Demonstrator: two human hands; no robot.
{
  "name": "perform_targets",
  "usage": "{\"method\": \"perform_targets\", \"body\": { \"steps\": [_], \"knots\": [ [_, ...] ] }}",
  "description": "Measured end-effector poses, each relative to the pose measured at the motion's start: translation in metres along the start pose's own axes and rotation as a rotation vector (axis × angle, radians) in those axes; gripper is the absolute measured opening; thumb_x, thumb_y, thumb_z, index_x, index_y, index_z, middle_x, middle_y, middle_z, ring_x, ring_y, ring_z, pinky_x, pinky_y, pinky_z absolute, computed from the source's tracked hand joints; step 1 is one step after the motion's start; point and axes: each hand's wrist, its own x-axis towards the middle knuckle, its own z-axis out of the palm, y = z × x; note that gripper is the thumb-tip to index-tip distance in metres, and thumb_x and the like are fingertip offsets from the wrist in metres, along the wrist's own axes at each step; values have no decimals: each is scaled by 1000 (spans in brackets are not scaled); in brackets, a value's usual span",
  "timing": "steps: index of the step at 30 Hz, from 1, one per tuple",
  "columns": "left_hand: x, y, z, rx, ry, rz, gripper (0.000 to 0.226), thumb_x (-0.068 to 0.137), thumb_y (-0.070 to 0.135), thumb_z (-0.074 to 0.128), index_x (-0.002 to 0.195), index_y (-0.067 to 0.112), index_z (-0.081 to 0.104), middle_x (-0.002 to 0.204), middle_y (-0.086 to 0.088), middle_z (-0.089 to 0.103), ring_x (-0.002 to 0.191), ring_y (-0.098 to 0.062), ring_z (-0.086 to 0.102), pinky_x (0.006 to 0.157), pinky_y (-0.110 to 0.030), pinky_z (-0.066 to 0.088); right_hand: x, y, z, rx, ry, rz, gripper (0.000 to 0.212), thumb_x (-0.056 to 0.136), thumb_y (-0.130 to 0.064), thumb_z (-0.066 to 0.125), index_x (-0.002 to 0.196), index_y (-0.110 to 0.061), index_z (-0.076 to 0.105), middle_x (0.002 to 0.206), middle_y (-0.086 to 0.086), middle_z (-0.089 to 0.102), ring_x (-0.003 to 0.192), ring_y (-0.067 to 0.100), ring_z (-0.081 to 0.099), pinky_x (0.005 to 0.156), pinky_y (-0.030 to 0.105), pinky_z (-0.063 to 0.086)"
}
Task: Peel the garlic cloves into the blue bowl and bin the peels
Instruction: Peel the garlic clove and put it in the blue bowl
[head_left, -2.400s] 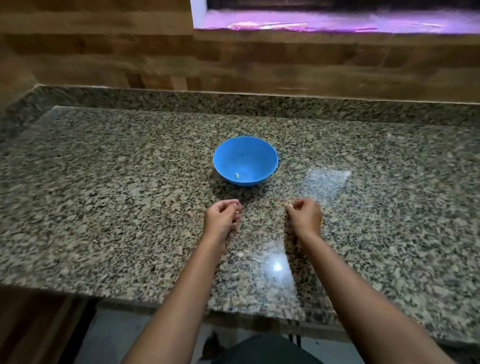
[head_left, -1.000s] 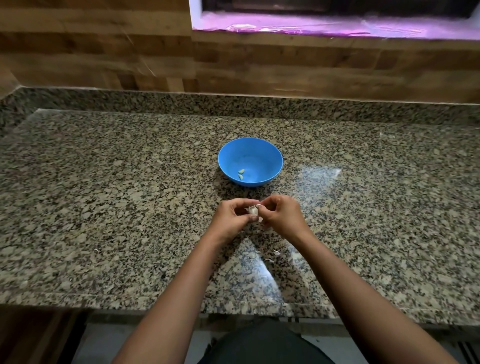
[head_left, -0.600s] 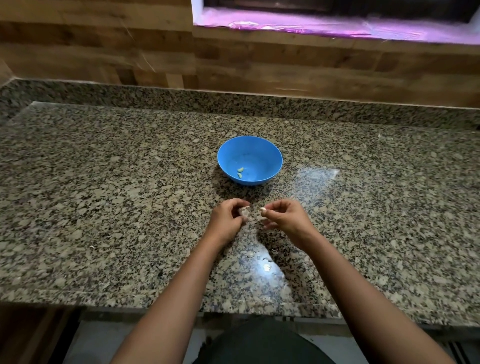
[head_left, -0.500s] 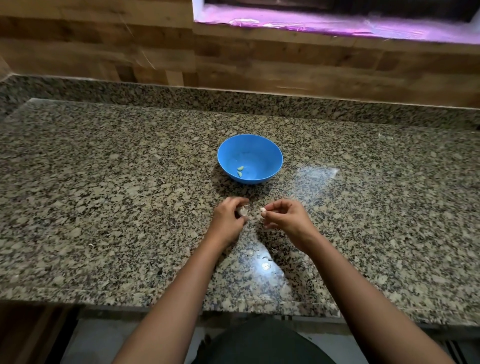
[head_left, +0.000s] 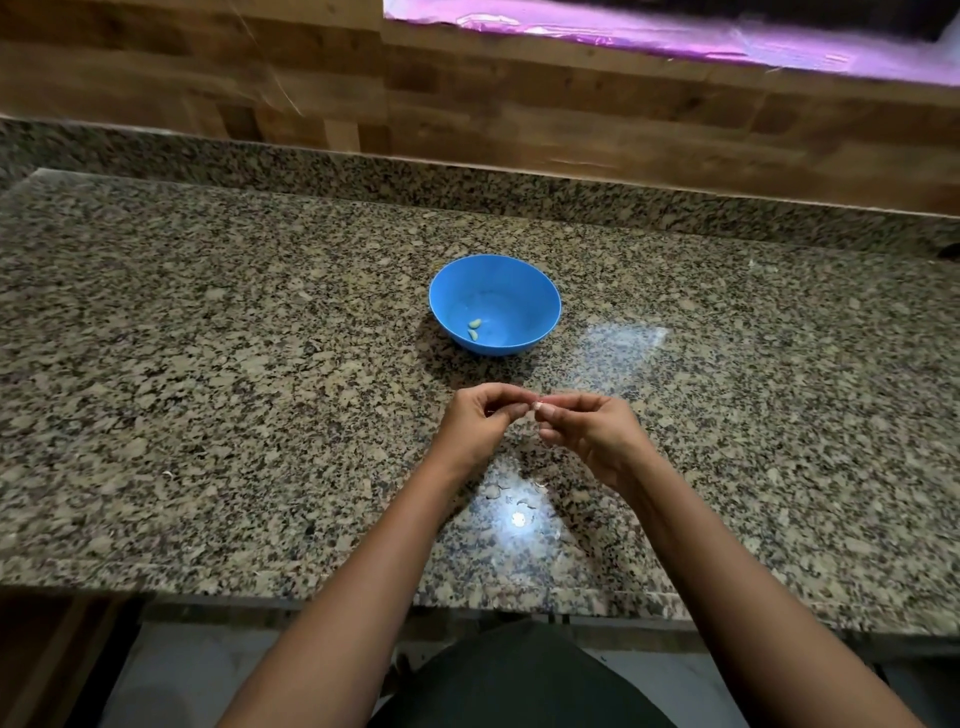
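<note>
Garlic clove (head_left: 535, 411), blue bowl (head_left: 524, 291), speckled granite (head_left: 218, 364)

The garlic clove (head_left: 535, 407) showed only as a pale sliver, pinched between the left hand (head_left: 480, 422) and right hand (head_left: 589, 434). At 6 o'clock from them, pale scraps (head_left: 511, 496) were too small to identify. The bottom edge cut off both forearms.

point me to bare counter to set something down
Free: speckled granite counter left of the round blue plastic bowl, and right of it. Crowded: between bowl and left hand and right hand pinching a pale garlic clove; papery peel scraps by the wrists.
</note>
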Motion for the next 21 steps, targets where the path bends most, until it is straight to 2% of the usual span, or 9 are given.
{"method": "perform_targets", "body": {
  "steps": [2, 4, 6, 9, 11, 13, 16, 19, 21],
  "knots": [
    [-6, -12, 2, 230, -34, 22, 19, 88, 10, 62, 105, 15, 68, 103, 3, 68, 91, -2, 62, 78, -13, 49, 1, -1, -6, -255, 36, -8, 3, 80, 6, 62, 81, 4, 64, 75, 15, 65, 60, 19, 62, 57, 22, 56],
    [-13, -30, 1, 517, -101, 95, 31, 89, 20, 62, 119, 13, 62, 120, 1, 62, 105, -7, 57, 91, -14, 42, 3, 3, -11, -536, 89, 2, 1, 80, 2, 65, 82, 2, 65, 76, 13, 66, 57, 15, 63, 54, 22, 55],
    [-18, -47, 0, 707, -135, 202, 38, 89, 27, 61, 125, 13, 58, 130, -2, 56, 122, -13, 48, 104, -21, 31, 7, 7, -12, -721, 137, 9, 5, 81, -3, 68, 84, 0, 67, 72, 9, 67, 50, 8, 62, 46, 18, 48],
    [-19, -58, 1, 833, -123, 266, 43, 91, 33, 57, 129, 13, 56, 138, -2, 51, 133, -17, 38, 109, -24, 18, 11, 6, -8, -885, 153, 5, 3, 82, -7, 69, 82, -5, 67, 70, 3, 66, 54, 7, 61, 45, 17, 44],
    [-19, -61, 2, 834, -90, 284, 43, 92, 34, 56, 130, 14, 55, 140, 0, 49, 135, -15, 36, 108, -20, 15, 10, 4, -4, -1054, 138, -28, 3, 83, -4, 67, 83, -6, 67, 75, 2, 65, 67, 10, 61, 56, 21, 48],
    [-19, -62, 2, 826, -69, 308, 42, 92, 34, 56, 129, 14, 56, 139, 0, 49, 135, -15, 36, 103, -14, 10, 7, 5, 0, -1173, 126, -95, 12, 81, 5, 60, 82, -5, 67, 79, 2, 63, 75, 13, 59, 63, 22, 49],
    [-18, -63, 2, 817, -52, 330, 40, 91, 33, 58, 126, 12, 59, 136, -1, 53, 132, -16, 40, 100, -13, 11, 4, 9, 2, -1216, 132, -159, 22, 80, 10, 54, 76, -8, 64, 73, -3, 58, 71, 11, 54, 53, 15, 38],
    [-16, -59, 5, 762, -19, 307, 32, 90, 28, 61, 116, 10, 65, 123, -3, 61, 120, -19, 50, 104, -25, 27, 8, 10, -1, -1186, 126, -127, 18, 81, 8, 56, 77, -8, 64, 76, 1, 60, 70, 11, 56, 58, 18, 42],
    [-15, -50, 8, 639, 33, 245, 22, 89, 21, 63, 107, 10, 68, 109, -3, 65, 106, -17, 55, 95, -26, 40, 9, 14, -8, -885, 125, -44, 9, 84, 3, 60, 80, -4, 63, 78, 6, 63, 68, 14, 59, 59, 22, 49]
  ]
}}
